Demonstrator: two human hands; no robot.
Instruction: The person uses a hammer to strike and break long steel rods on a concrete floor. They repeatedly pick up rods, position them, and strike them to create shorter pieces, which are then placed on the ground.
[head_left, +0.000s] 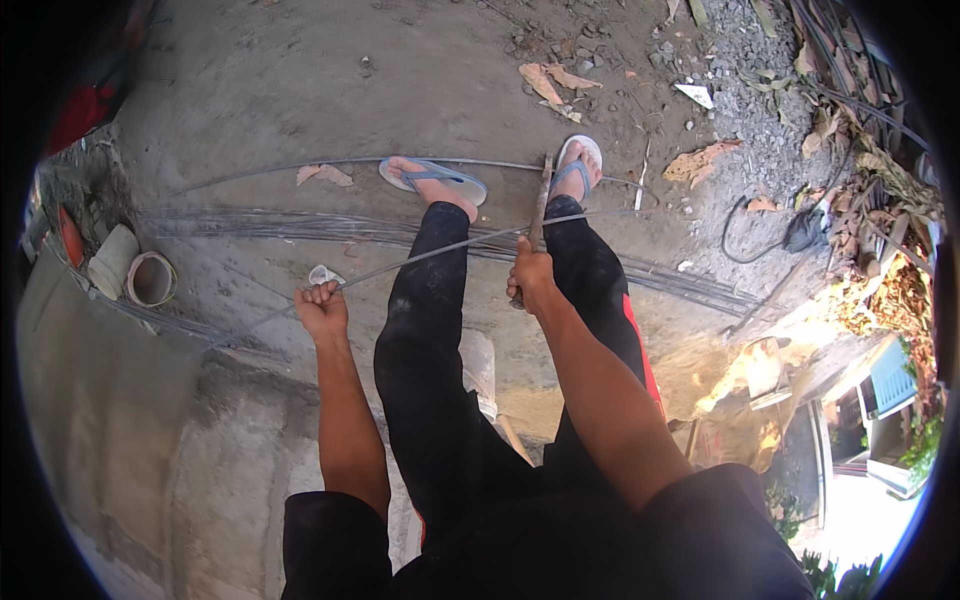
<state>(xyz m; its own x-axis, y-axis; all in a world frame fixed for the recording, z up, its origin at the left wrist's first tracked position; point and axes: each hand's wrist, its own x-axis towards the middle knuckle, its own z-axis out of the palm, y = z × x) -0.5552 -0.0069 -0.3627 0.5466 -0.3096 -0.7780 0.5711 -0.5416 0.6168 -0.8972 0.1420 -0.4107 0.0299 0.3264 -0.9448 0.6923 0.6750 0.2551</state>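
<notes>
A thin grey metal rod [430, 252] slants across in front of my legs, rising from lower left to upper right. My left hand [321, 308] is closed around it toward its left part. My right hand [531, 273] grips a brown, stick-like bar [541, 200], whose exact kind I cannot make out. The bar points away from me and crosses the slanting rod just beyond my fist; whether they touch is unclear. Farther out, a second rod [330, 164] lies along the ground by my sandalled feet. Several more rods [300, 225] lie bundled behind my legs.
Buckets [153, 279] stand at the left. A whitish container [479, 370] sits between my legs. Dry leaves [702, 163] and gravel [745, 95] cover the upper right, near a dark cable loop [735, 245]. A concrete ledge [225, 450] runs along the lower left.
</notes>
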